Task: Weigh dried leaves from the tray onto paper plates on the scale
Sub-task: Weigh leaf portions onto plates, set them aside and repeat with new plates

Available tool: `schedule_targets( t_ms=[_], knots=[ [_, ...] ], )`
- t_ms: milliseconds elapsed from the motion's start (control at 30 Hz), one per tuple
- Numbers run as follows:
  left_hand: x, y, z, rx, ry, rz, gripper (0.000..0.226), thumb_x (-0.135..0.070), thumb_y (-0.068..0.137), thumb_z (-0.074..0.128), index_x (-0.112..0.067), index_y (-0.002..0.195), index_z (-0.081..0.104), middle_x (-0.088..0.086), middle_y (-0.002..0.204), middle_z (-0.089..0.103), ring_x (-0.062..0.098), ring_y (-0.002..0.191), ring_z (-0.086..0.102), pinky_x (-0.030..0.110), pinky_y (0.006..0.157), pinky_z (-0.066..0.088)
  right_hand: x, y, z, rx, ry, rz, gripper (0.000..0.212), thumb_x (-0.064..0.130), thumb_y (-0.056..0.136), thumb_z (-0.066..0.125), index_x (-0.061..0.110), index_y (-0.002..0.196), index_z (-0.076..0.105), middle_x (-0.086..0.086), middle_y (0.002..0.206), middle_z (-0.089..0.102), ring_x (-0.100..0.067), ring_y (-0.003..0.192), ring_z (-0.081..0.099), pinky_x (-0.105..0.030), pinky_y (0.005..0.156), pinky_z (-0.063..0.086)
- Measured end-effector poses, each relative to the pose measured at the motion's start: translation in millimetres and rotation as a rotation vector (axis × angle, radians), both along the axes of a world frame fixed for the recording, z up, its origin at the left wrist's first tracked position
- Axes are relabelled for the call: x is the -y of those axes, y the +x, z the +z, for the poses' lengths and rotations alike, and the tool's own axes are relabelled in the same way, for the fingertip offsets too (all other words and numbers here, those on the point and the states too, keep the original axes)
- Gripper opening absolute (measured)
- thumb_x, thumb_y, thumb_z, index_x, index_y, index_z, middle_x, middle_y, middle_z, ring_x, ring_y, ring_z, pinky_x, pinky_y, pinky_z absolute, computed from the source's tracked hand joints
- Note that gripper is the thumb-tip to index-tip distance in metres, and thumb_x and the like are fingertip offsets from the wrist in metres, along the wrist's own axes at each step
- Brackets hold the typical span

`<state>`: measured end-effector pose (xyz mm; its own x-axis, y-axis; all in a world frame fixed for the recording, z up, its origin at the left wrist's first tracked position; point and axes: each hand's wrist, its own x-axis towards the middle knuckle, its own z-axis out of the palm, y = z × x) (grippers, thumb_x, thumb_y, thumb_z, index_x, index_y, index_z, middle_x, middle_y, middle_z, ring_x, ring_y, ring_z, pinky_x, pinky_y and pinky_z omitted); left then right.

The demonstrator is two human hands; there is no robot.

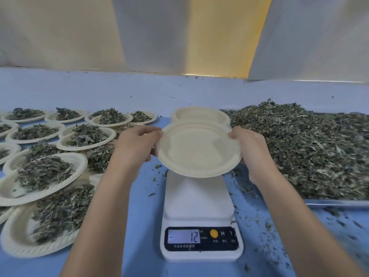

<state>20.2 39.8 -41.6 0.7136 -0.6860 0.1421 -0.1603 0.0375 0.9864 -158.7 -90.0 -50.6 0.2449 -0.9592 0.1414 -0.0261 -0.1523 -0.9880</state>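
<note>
Empty paper plate (197, 152) held tilted above the scale (199, 200), not resting on it. Left hand (137, 143) and right hand (249, 144) each pinch an opposite rim. Display reads −12. Tray (335, 202) of dried leaves (309, 146) sits right; filled plates (50, 170) sit left on the blue counter (143, 206).

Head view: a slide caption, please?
Left hand and right hand hold an empty paper plate over the scale, beside filled plates and the leaf tray.
</note>
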Motion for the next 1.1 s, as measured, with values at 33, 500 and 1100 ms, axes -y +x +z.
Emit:
schedule_targets(
  t_ms=[33,500,1100],
  knots=[
    [-1,1,-2,0.0,0.032,-0.014,0.005,-0.014,0.086,0.064,-0.015,0.083,0.069,-0.01,0.051,0.056,0.004,0.035,0.046,0.02,0.043,0.035,0,-1,-2,-0.036,0.023,0.0,0.027,0.021,0.077,0.06,-0.005,0.08,0.051,-0.006,0.075,0.042,-0.019,0.069,0.038,-0.035,0.068,0.03],
    [-8,7,-20,-0.043,0.438,-0.163,0.009,-0.008,0.083,0.069,-0.006,0.092,0.066,0.008,0.073,0.068,0.012,0.044,0.059,0.014,0.039,0.042,0,-17,-39,-0.375,-0.027,0.254,0.035,0.02,0.082,0.059,0.008,0.059,0.035,-0.008,0.063,0.028,-0.019,0.059,0.026,-0.037,0.064,0.016],
    [-6,5,-23,0.049,0.579,-0.121,0.019,-0.025,0.09,0.061,-0.006,0.092,0.065,0.009,0.087,0.069,0.016,0.064,0.062,0.02,0.05,0.037,-4,-14,-46,-0.46,-0.222,0.076,0.038,0.023,0.09,0.054,-0.014,0.088,0.059,-0.03,0.072,0.052,-0.032,0.061,0.039,-0.035,0.058,0.033]
  ],
)
